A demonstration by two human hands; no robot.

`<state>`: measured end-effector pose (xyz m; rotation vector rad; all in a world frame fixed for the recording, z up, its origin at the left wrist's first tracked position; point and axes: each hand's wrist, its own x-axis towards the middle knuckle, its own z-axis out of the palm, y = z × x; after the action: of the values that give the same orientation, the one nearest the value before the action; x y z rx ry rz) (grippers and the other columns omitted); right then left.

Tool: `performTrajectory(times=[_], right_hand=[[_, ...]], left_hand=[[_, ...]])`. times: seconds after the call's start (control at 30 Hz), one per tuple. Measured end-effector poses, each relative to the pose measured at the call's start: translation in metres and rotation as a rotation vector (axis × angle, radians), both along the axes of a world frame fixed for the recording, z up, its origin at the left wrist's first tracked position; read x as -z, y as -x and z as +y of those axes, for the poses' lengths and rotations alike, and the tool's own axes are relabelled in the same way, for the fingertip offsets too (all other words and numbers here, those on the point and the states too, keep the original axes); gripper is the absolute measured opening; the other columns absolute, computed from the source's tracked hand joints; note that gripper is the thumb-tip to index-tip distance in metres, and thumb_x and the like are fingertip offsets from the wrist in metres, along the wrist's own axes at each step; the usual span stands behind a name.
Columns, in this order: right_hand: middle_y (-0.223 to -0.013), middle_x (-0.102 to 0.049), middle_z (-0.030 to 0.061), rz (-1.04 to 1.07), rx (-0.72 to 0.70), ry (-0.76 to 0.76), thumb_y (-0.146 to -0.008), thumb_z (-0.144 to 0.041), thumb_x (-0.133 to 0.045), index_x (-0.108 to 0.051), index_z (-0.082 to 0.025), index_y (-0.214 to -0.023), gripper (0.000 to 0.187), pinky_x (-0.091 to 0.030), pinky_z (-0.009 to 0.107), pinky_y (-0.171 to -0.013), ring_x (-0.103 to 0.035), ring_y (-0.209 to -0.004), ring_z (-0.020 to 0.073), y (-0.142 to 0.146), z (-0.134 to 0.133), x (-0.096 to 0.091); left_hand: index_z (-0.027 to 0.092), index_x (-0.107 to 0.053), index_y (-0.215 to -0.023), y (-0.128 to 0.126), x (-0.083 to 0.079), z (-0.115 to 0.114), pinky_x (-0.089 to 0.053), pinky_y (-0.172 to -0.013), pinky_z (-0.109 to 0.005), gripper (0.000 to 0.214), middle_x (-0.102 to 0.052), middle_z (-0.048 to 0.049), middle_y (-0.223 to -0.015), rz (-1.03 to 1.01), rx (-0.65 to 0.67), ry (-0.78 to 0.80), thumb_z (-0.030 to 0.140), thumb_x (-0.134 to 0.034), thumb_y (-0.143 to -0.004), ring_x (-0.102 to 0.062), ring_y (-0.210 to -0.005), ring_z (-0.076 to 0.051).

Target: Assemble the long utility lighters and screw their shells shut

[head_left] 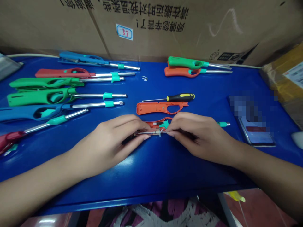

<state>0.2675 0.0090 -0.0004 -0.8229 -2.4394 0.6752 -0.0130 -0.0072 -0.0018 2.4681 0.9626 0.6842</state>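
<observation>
A clear lighter fuel tank point(151, 132) with a pale valve end lies sideways above the table, pinched between the thumb and fingers of my left hand point(111, 142). My right hand point(199, 135) is closed at the valve end, where a thin pale strand meets its fingertips; what they hold is too small to make out. Just behind is an orange lighter shell half point(148, 124) with teal parts inside, partly hidden by my hands. Its metal tube's teal-collared end point(222, 124) shows past my right hand. Farther back lie another orange shell half point(151, 108) and a black-and-yellow screwdriver point(181, 97).
Several long lighters, including a green one point(42, 96), lie at the left of the blue table point(132, 183). A green lighter point(181, 61) and an orange lighter point(177, 72) lie back right. Small white pins point(144, 78), a phone point(257, 129) and a cardboard box point(151, 44) surround the work.
</observation>
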Motion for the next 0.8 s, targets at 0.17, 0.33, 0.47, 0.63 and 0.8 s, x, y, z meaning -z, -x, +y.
performTrajectory(times=[0.17, 0.33, 0.47, 0.63, 0.8], right_hand=[[-0.098, -0.075, 0.0029, 0.007, 0.001, 0.002, -0.106, -0.015, -0.058, -0.07, -0.019, -0.102, 0.012, -0.054, 0.026, -0.082, -0.069, -0.094, 0.0145, 0.0005, -0.0001, 0.0002], [-0.098, -0.075, 0.0034, 0.003, 0.003, 0.012, -0.106, -0.016, -0.058, -0.069, -0.02, -0.102, 0.012, -0.055, 0.028, -0.082, -0.07, -0.093, 0.0158, 0.0002, -0.0008, -0.0006], [-0.097, -0.075, 0.0034, -0.001, 0.007, 0.009, -0.106, -0.016, -0.058, -0.069, -0.019, -0.102, 0.013, -0.055, 0.028, -0.081, -0.07, -0.093, 0.0159, 0.0002, -0.0011, -0.001], [-0.098, -0.075, 0.0038, 0.004, 0.004, 0.005, -0.105, -0.015, -0.059, -0.07, -0.017, -0.102, 0.012, -0.053, 0.025, -0.082, -0.07, -0.094, 0.0147, 0.001, -0.0006, -0.0005], [-0.098, -0.075, 0.0036, 0.01, 0.004, -0.006, -0.105, -0.014, -0.059, -0.07, -0.017, -0.104, 0.012, -0.054, 0.026, -0.083, -0.07, -0.094, 0.0149, 0.001, 0.0, 0.0012]], left_hand=[[0.017, -0.072, -0.12, 0.0002, -0.0008, -0.0003, -0.06, -0.088, -0.026, 0.019, -0.077, -0.0061, -0.111, -0.004, -0.003, 0.002, 0.025, -0.061, -0.107, -0.075, -0.099, -0.017], [0.017, -0.072, -0.121, 0.0011, -0.0023, -0.0007, -0.059, -0.089, -0.025, 0.019, -0.076, -0.0059, -0.111, -0.004, 0.01, 0.008, 0.025, -0.061, -0.107, -0.075, -0.1, -0.016], [0.017, -0.072, -0.121, 0.0007, -0.0016, -0.0009, -0.059, -0.09, -0.025, 0.019, -0.076, -0.0056, -0.112, -0.002, 0.007, 0.012, 0.024, -0.061, -0.107, -0.074, -0.102, -0.015], [0.016, -0.072, -0.121, 0.0006, -0.0009, 0.0002, -0.058, -0.09, -0.023, 0.019, -0.076, -0.0054, -0.111, -0.006, 0.01, 0.019, 0.023, -0.062, -0.107, -0.073, -0.101, -0.014], [0.016, -0.072, -0.121, 0.0001, -0.0012, 0.0001, -0.058, -0.09, -0.023, 0.019, -0.076, -0.0056, -0.111, -0.006, 0.005, 0.014, 0.024, -0.062, -0.107, -0.074, -0.101, -0.014]])
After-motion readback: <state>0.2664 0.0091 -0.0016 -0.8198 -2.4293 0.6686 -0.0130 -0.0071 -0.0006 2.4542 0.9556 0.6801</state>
